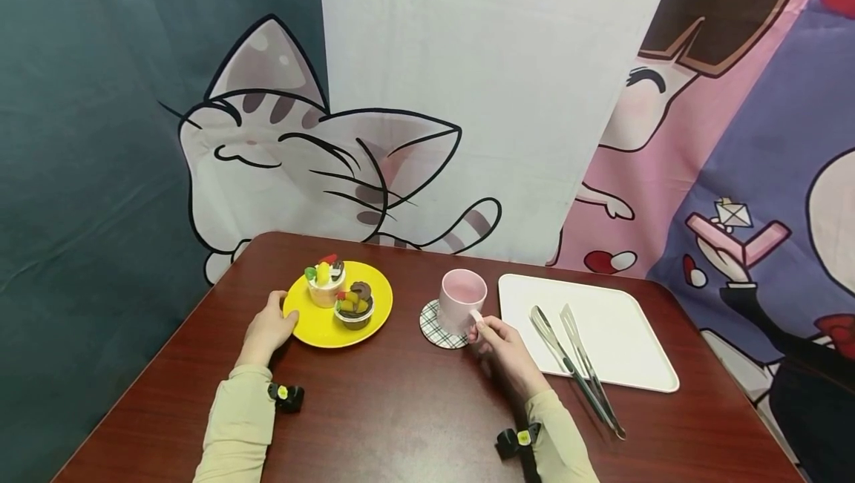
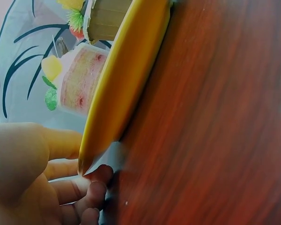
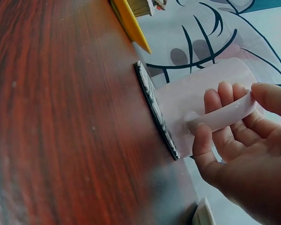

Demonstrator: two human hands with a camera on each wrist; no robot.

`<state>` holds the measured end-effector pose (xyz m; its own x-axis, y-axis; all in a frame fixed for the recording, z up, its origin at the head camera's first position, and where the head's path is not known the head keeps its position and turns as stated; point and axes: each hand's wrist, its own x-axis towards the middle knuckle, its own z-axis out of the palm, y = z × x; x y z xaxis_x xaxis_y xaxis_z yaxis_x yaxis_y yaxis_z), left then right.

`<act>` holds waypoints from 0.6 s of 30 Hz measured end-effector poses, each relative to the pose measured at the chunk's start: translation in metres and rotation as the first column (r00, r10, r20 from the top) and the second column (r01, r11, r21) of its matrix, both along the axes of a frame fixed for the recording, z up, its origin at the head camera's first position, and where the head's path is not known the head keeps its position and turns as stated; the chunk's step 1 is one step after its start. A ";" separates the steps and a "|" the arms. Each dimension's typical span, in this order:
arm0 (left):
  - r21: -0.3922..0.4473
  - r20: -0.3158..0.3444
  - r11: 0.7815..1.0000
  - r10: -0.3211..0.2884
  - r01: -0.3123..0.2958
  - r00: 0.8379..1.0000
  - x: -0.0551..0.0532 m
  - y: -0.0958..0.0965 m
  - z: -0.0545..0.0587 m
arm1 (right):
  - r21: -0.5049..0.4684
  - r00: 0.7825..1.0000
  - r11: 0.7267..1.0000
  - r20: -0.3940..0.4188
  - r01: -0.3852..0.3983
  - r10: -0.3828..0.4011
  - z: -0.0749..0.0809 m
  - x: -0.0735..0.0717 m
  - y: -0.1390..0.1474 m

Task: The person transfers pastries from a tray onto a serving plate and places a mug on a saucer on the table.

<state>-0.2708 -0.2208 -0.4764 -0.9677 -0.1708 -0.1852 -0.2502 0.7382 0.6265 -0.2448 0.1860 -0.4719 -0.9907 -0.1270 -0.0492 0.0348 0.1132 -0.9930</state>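
My left hand (image 1: pixel 270 327) pinches the left rim of a yellow plate (image 1: pixel 310 331), thumb on top and fingers curled beneath the edge, as the left wrist view shows. Two cupcakes stand on the plate: a pink one (image 1: pixel 326 294) with fruit on top and a chocolate one (image 1: pixel 354 312). With curled fingers my right hand (image 1: pixel 504 349) holds the handle (image 3: pixel 225 115) of a pink mug (image 1: pixel 461 301). The mug stands upright on a round checked coaster (image 1: pixel 430 331); in the right wrist view its base meets the coaster.
To the right lies a white tray (image 1: pixel 628 342). Metal tongs (image 1: pixel 581 368) rest across its front edge, with their lower end over the brown table (image 1: pixel 387 416). A curtain with cartoon figures (image 1: pixel 401 60) hangs behind the table.
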 end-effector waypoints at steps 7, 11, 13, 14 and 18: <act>0.020 0.001 1.000 0.024 -0.024 1.000 -0.001 -0.002 0.000 | 0.021 1.000 1.000 0.012 0.006 -0.006 0.000 0.001 0.004; 0.016 0.000 0.999 0.032 -0.032 0.999 0.001 -0.002 0.003 | 0.057 0.999 0.998 0.007 0.032 -0.033 0.001 0.000 0.012; -0.004 -0.005 0.999 0.053 -0.053 0.999 0.003 0.000 0.005 | 0.093 0.998 0.994 0.014 0.063 -0.065 0.003 0.000 0.017; -0.015 -0.008 0.997 0.070 -0.070 0.998 0.004 0.002 0.007 | 0.114 0.996 0.990 0.024 0.079 -0.082 0.004 0.000 0.020; -0.044 -0.079 0.987 0.150 -0.154 0.985 0.009 0.013 0.020 | 0.326 0.993 0.938 -0.024 0.120 -0.119 0.010 0.001 0.032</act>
